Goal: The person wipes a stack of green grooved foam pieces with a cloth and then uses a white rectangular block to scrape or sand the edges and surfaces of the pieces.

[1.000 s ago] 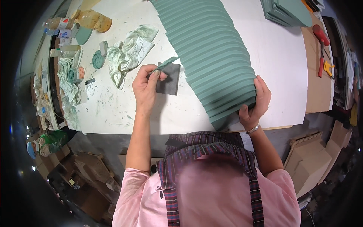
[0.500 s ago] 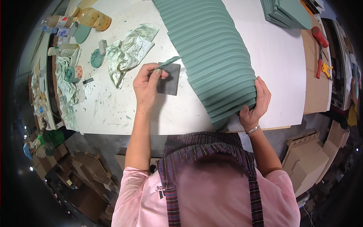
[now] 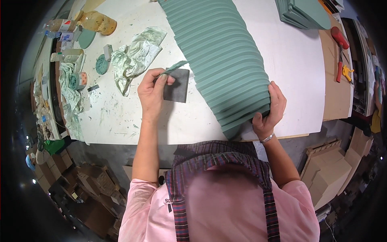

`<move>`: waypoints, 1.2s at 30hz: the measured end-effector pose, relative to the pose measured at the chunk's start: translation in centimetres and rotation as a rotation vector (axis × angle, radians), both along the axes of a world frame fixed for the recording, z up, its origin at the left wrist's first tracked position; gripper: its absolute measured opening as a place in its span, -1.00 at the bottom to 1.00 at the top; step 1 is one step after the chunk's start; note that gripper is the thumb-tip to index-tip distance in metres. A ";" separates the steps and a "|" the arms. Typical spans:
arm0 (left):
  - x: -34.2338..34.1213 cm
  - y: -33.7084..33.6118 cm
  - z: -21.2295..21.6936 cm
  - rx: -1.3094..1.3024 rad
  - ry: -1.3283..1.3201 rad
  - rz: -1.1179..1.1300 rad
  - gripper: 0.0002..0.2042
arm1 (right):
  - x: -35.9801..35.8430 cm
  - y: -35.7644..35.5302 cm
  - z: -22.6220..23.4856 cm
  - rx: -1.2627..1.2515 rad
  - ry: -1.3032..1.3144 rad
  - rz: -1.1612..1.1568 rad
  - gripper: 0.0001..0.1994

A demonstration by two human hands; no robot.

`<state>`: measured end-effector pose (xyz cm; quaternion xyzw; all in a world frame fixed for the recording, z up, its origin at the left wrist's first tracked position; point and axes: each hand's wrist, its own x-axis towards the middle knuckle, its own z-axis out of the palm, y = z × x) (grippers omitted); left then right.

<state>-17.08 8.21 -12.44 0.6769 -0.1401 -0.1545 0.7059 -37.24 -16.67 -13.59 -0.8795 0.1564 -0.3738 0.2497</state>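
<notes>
Rightward, ribbed green panel (image 3: 219,60) overhanging table edge (image 3: 282,137)

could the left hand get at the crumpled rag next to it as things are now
Probably yes. The left hand holds a small green-smeared tool over a dark pad, and the crumpled rag lies just beyond it on the white table with nothing between. The fingers are occupied, though, so it would likely need to put the tool down first.
</notes>
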 end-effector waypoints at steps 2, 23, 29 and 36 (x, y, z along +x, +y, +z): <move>0.0 0.1 0.0 0.006 0.007 0.018 -0.91 | 0.1 0.1 0.0 0.000 -0.006 -0.001 -0.30; 1.1 -1.1 2.6 0.094 -0.020 0.111 -0.90 | -0.3 -0.3 0.4 0.040 -0.012 0.030 -0.32; 3.9 -3.1 4.8 0.129 -0.067 0.156 -0.89 | -0.3 -0.5 0.7 0.018 -0.004 0.014 -0.32; 9.1 -5.9 6.6 0.321 -0.264 0.132 -0.90 | -0.2 -0.4 0.8 0.027 0.000 -0.005 -0.32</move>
